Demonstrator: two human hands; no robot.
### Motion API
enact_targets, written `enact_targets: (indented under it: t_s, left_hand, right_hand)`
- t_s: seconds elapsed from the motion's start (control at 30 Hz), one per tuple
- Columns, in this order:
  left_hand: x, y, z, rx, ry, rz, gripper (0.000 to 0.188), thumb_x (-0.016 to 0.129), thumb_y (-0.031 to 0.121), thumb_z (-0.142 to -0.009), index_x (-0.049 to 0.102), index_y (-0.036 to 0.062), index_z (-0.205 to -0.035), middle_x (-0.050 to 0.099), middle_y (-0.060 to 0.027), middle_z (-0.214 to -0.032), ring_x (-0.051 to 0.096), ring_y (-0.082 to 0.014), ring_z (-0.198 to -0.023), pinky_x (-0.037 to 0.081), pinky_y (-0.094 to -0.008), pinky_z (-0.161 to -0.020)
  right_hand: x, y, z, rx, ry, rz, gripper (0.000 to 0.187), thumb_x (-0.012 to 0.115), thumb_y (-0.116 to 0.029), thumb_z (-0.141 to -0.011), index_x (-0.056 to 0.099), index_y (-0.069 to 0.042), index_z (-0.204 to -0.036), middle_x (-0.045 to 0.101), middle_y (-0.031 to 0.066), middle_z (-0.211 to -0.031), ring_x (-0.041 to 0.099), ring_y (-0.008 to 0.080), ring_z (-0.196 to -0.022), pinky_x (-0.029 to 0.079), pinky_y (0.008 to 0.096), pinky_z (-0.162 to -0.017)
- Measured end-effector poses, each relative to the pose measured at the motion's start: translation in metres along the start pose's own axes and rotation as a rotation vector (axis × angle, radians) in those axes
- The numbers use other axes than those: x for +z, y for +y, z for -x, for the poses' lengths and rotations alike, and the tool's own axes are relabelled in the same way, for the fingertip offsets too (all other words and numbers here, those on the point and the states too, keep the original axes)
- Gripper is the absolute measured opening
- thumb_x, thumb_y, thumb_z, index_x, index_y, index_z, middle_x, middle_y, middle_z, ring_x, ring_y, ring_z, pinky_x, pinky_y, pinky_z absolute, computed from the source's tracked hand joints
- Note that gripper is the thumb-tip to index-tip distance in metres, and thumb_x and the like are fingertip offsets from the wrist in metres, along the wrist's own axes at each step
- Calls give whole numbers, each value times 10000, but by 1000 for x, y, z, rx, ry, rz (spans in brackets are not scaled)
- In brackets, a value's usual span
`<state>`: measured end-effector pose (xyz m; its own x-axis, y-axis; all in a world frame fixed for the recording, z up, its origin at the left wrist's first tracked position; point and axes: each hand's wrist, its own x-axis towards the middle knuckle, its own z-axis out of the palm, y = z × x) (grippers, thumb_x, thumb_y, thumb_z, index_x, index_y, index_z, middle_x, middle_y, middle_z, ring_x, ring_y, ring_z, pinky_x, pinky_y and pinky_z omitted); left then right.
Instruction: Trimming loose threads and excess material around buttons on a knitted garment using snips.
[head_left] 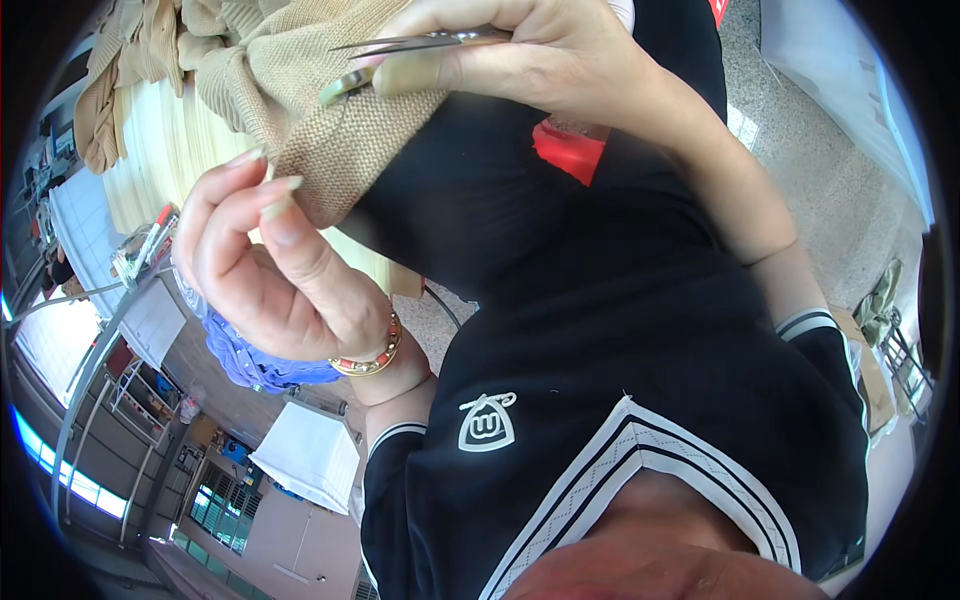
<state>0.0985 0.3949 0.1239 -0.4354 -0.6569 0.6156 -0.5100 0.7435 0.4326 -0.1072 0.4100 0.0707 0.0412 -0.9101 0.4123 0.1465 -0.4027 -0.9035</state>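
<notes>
A tan knitted cloth (pixel 375 140) hangs across the top middle, its lower end folded over. My right hand (pixel 540 60) comes in from the right, closed around pointed metal thread snips (pixel 425 42). The blades point left over the cloth, and the thumb and a fingertip press on the knit below them. Left of the cloth's lower end is my left hand (pixel 285 265), its thumb and index finger brought together at the edge. Whatever lies between those fingertips is too fine or hidden to make out. A red-and-gold bracelet (pixel 375 355) circles that wrist.
More tan knitwear (pixel 150 45) is heaped at the upper left on a pale slatted surface (pixel 160 150). Blue-purple cloth (pixel 250 355) lies below my left hand. Metal rails (pixel 95 370) run along the left, and a white box-shaped thing (pixel 310 455) stands at the lower left.
</notes>
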Motion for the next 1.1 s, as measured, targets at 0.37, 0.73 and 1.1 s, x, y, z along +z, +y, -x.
enact_targets:
  t_s: [0.37,0.73,1.1]
  left_hand:
    - [6,11,-8,-57,-81,-124,120,717,45,-849,692,-4,-956,672,-112,-998,630,-177,-882,492,-256,-758]
    - [28,-13,-12,-34,-1,268,76,600,10,-935,565,-36,-985,666,-165,-965,634,-171,-852,502,-247,-736]
    - [33,-15,-10,-102,72,329,111,584,18,-950,530,-51,-1019,662,-160,-960,638,-178,-854,520,-256,-775]
  right_hand:
    - [0,-24,-10,-68,-79,560,200,665,-7,-830,693,29,-1025,713,129,-919,659,147,-813,504,244,-719]
    - [2,-28,-1,-211,53,725,385,734,-120,-815,611,21,-1151,671,116,-955,643,198,-831,492,293,-723]
    - [-9,-50,1,-170,-5,524,298,688,-135,-828,628,-27,-1099,625,113,-980,625,285,-880,505,344,-715]
